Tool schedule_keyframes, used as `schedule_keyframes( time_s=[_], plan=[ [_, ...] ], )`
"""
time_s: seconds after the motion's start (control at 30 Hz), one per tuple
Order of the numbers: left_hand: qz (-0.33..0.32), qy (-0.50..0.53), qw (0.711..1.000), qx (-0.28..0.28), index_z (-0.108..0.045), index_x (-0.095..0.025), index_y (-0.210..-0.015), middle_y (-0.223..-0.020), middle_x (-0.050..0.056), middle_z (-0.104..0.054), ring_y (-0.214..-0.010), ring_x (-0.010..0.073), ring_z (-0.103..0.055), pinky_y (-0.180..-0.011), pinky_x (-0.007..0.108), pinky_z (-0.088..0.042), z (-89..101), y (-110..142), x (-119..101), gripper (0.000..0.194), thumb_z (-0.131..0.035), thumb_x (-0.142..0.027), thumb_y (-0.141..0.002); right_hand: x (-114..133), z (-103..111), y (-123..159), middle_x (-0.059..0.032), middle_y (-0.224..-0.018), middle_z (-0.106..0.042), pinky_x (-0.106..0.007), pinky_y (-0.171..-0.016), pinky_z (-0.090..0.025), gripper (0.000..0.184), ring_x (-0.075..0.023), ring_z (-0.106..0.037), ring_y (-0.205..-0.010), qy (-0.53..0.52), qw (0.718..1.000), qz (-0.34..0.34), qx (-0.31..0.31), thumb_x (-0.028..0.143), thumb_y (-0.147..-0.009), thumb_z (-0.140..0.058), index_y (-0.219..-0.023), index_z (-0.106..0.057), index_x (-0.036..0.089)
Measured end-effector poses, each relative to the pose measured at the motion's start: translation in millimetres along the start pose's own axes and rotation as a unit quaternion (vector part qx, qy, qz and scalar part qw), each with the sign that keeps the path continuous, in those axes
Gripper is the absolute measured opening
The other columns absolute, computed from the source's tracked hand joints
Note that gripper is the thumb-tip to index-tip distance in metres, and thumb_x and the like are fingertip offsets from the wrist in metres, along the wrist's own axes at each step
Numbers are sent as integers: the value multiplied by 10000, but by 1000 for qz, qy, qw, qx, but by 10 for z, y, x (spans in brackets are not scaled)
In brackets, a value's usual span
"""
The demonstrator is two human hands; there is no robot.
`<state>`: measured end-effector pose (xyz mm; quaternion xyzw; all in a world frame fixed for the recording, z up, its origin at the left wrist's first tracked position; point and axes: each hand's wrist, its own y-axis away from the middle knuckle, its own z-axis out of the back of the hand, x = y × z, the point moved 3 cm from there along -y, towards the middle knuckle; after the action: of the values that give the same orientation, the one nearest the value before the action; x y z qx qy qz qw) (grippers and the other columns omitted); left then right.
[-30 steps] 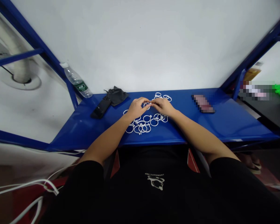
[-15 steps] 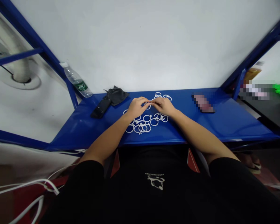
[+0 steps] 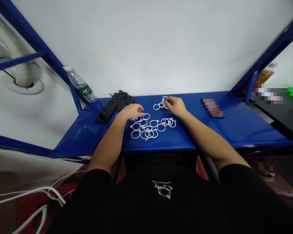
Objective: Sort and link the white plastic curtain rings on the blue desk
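Note:
Several white plastic rings with small clasps lie on the blue tabletop [image 3: 185,136]. My left hand [image 3: 130,111] is over the left edge of the front ring group [image 3: 148,128]. Its fingers are bent and apart from the thumb, which is close to a white ring [image 3: 146,116]; I cannot tell whether they touch. Farther back, my right hand [image 3: 176,106] hovers over a smaller ring group, partly covering it, with thumb and index finger a little apart. One white ring [image 3: 156,107] lies just left of its fingertips.
A black phone [image 3: 104,113] and a crumpled black bag [image 3: 122,100] lie left of my left hand. Behind them a clear bottle [image 3: 80,85] leans by the blue frame. A blurred-out flat object [image 3: 212,108] lies right of my right hand. The white wall [image 3: 146,48] bounds the back.
My hands, fingertips together around a ring before, have parted. The left moved left and toward the front rings; the right shifted slightly right and back. A ring now lies between them.

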<state>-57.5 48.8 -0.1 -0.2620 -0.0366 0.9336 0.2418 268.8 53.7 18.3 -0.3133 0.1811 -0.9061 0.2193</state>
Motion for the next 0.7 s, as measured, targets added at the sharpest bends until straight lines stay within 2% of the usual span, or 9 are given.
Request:
schedule_keyframes(
  time_s=[0.1,0.2,0.33,0.43,0.57,0.7],
  plan=[
    [64,-31,995,65,-829,-255,-829,-810,48,-820,-671,222,-728,-671,343,-554,0,34,-111,166,-944,-375,-823,154,-53,48,-99,-1103,-895,-403,-907,-592,261,-279,-809,-948,-4,997,60,38,330,-1075,-693,-1203,-898,231],
    [77,-68,992,80,-794,-240,-804,-826,51,-819,-724,217,-728,-721,344,-529,15,66,-331,133,-816,-295,-923,244,-102,95,-94,-1116,-894,-388,-888,-579,267,-255,-792,-925,-22,992,105,59,319,-1077,-682,-1206,-900,232],
    [74,-55,996,0,-834,-228,-1018,-981,73,-867,-893,246,-781,-798,347,-533,-12,70,-610,106,-758,-299,-1039,311,-138,151,-100,-1097,-885,-377,-838,-566,309,-237,-764,-875,-59,986,142,69,382,-1095,-671,-1241,-889,219],
    [58,-12,996,-59,-851,-233,-1049,-991,67,-875,-912,248,-801,-828,346,-560,-93,54,-733,80,-808,-300,-1045,370,-159,188,-82,-1060,-876,-367,-802,-556,357,-219,-735,-818,-77,982,154,71,435,-1088,-697,-1327,-858,225],
    [18,31,992,-125,-886,-231,-1059,-984,64,-879,-900,237,-805,-852,347,-595,-179,28,-781,79,-884,-292,-1010,427,-200,214,-63,-1029,-870,-360,-801,-547,344,-216,-727,-824,-73,980,168,75,434,-1087,-714,-1343,-850,250],
    [-40,66,987,-144,-900,-225,-1148,-1021,62,-883,-891,213,-796,-847,339,-615,-207,10,-768,169,-895,-200,-981,392,-200,192,-84,-1118,-888,-374,-862,-569,287,-240,-777,-934,-67,982,166,57,334,-1119,-636,-1257,-872,249]
  ],
)
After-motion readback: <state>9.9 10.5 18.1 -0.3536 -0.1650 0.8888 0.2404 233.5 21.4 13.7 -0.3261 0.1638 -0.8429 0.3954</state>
